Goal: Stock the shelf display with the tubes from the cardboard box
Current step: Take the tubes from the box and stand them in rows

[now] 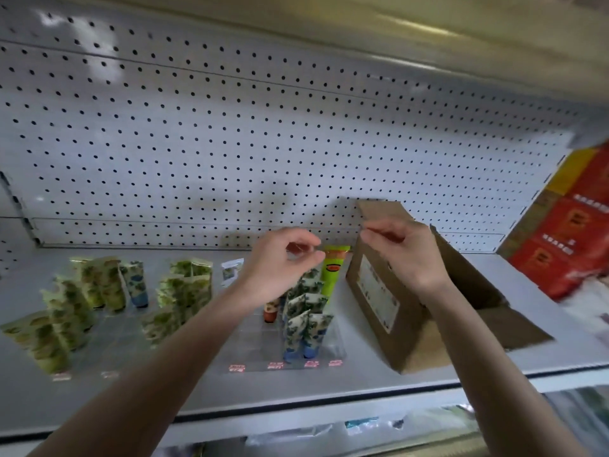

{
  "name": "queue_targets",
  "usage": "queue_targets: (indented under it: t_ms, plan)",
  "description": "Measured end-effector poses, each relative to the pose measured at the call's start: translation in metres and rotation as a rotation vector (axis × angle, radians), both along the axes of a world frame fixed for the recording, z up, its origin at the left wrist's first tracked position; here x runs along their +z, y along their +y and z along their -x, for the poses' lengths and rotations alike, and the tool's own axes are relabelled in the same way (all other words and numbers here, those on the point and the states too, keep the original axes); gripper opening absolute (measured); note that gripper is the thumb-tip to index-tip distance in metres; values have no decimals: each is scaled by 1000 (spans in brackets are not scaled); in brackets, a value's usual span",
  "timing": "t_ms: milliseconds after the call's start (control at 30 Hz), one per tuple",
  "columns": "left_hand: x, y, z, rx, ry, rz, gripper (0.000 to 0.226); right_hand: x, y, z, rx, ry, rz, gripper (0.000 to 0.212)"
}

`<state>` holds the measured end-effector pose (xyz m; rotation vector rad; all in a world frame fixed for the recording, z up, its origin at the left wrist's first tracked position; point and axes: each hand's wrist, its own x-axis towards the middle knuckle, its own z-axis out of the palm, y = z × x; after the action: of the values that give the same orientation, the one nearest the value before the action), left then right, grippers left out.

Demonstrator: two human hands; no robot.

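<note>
Rows of yellow-green tubes are standing at the left of the white shelf, a second cluster sitting just to their right. Toward the centre, blue-patterned tubes are filling one column of a clear display tray, with a lime-green tube at their 12 o'clock and many slots seemingly showing empty. The left hand is hovering above the tray, its fingers curled loosely together around nothing visible. The right hand is pinching at the rim of the open cardboard box at the tray's 3 o'clock, fingers together; whether they are holding anything cannot be told. Restocking appears partly done; the box's contents are hidden.
</note>
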<state>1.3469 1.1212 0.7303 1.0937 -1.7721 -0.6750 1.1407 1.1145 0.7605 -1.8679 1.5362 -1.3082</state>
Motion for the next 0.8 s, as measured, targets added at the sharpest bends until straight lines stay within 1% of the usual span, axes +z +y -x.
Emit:
queue_targets:
  t_ms: [67,133,200,333,500,633,800]
  plan:
    - [0,-1,17,-12,11,-3,18,4,2,22,-23,-13,-18,12]
    - [0,-2,33,-16,14,-6,18,7,4,42,-32,-24,-27,5]
    - [0,-2,46,-24,3,0,18,8,4,60,-45,-7,-30,8]
    - [-1,2,69,-50,-42,-4,20,8,3,89,-48,-58,-114,15]
    - [-6,2,91,-55,-10,-16,20,5,-6,113,-4,28,-191,11]
    - [-8,1,102,-36,-28,0,19,-1,-17,122,47,136,-289,6]
    - [-9,0,107,11,-11,-12,16,-8,-36,125,181,312,-378,12]
